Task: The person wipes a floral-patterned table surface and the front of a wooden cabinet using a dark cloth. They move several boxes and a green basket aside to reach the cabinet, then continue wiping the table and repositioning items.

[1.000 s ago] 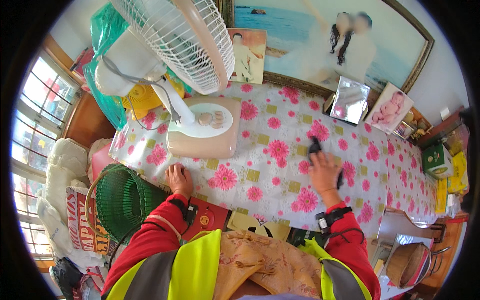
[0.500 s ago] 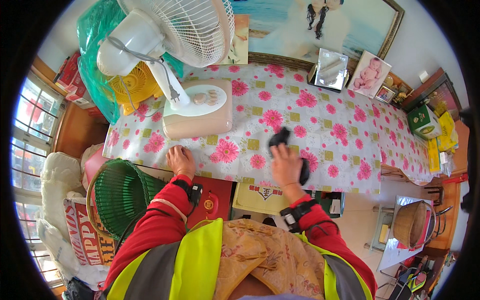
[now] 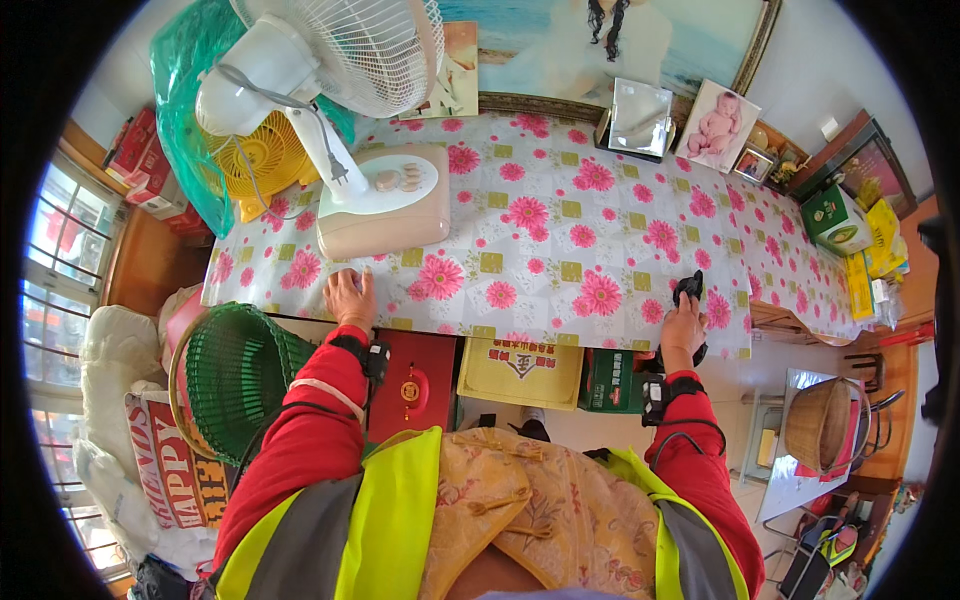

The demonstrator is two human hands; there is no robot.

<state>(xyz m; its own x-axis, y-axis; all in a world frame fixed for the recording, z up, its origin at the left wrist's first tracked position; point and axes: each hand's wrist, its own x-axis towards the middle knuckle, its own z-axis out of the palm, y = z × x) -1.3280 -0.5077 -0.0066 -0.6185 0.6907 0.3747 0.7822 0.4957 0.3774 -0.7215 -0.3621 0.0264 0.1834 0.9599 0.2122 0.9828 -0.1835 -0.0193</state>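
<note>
In my right hand [image 3: 684, 333] is a crumpled black cloth [image 3: 688, 288], pressed on the tabletop near its front right corner. Dark folds stick out past the fingers on both sides, and the palm hides the rest. My left hand [image 3: 350, 298] rests at the front edge of the flowered tablecloth [image 3: 480, 290], its fingers apart and holding nothing. Just beyond it stands a white electric fan [image 3: 385, 225] on a beige base, its plug hanging by the post.
A yellow fan [image 3: 262, 165] and a green plastic bag [image 3: 185, 130] sit at the back left. A mirror [image 3: 640, 118] and a baby photo [image 3: 718, 125] stand along the back. Below the front edge are a green basket [image 3: 240, 375], a red box [image 3: 412, 390] and a yellow crate [image 3: 520, 375].
My right hand has slid the black cloth rightward across the tabletop, from near the middle to the right corner. My left hand stays at the front edge. The view has shifted slightly.
</note>
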